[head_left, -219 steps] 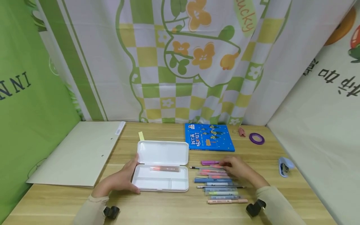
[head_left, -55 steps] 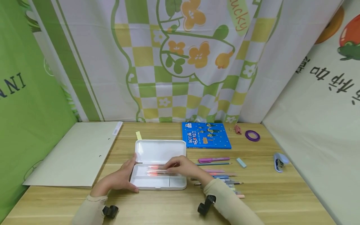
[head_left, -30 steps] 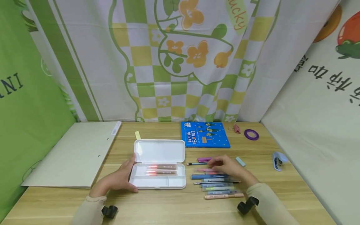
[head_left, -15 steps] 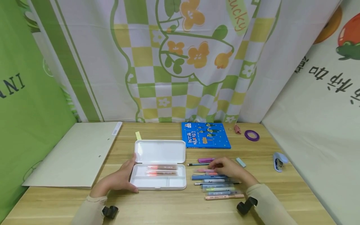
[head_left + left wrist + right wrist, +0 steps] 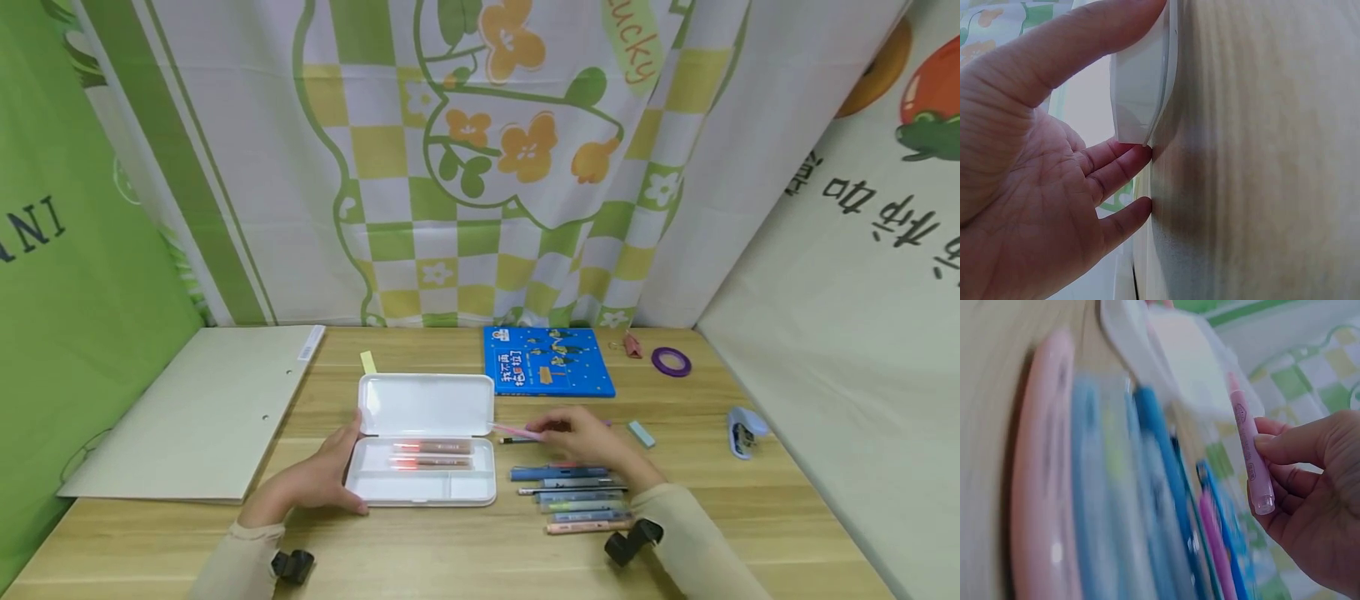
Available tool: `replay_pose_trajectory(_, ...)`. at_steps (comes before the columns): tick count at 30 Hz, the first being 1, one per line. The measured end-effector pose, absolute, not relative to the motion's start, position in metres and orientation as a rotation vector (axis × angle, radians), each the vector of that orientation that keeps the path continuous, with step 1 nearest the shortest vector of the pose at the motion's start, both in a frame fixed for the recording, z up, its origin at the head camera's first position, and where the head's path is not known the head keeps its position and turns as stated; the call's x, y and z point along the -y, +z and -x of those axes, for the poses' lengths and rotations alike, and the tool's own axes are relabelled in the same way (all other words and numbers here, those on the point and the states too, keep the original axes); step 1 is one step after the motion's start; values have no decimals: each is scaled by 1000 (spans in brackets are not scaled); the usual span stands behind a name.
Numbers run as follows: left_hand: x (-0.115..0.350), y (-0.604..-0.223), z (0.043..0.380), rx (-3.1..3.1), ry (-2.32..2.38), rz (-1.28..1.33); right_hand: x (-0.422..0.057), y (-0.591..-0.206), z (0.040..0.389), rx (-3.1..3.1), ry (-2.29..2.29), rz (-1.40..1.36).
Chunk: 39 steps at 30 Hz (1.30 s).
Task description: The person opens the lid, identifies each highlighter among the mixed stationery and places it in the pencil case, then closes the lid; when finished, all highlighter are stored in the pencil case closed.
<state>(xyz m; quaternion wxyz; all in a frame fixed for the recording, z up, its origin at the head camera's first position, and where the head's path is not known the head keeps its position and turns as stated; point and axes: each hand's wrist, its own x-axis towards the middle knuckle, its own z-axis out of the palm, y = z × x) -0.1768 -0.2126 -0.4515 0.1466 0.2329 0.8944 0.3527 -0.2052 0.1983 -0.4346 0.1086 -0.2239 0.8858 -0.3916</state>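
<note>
A white pencil case stands with its lid raised, two brownish pens with reddish ends lying in its rear compartment. My left hand holds the case at its left end, thumb at the front corner and fingers along the side. In the left wrist view, fingertips touch the white case wall. Between thumb and fingers, my right hand pinches a slim pink marker pen, raised above the table and angled toward the case. Below that hand lies a row of pens and pencils, mostly blue, with a peach one in front.
Behind the case is a blue book. A light blue eraser, a stapler, a purple tape ring and a pink binder clip lie to the right. On the left rests a cream folder.
Two pens have come to lie in the case, and the eraser now shows. Over the last half second, my right hand lifted the pink marker pen from the row and moved left. My left hand stayed put.
</note>
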Motion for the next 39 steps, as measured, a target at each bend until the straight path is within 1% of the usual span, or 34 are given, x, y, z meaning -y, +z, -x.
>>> replay_pose_trajectory(7,212,-451,176,-2580,1014,-688,-147,-430,208,-2518,-1252,854)
replay_pose_trajectory(12,212,-451,176,-2575,1012,-674,-113,-436,213,-2486,-1225,997)
replay_pose_trajectory(15,213,-451,175,-2575,1014,-673,-95,-442,214,-2505,-1188,1048)
replay_pose_trajectory(20,213,-452,176,-2572,1015,-671,-72,-447,212,-2587,-1106,1052)
replay_pose_trajectory(25,213,-454,177,-2566,1021,-679,-61,-449,209,-2646,-1056,1012)
replay_pose_trajectory(33,213,-454,178,-2566,1016,-680,-56,-452,205,-2722,-999,1007)
replay_pose_trajectory(39,213,-454,178,-2565,1010,-672,-62,-452,205,-2637,-1161,929)
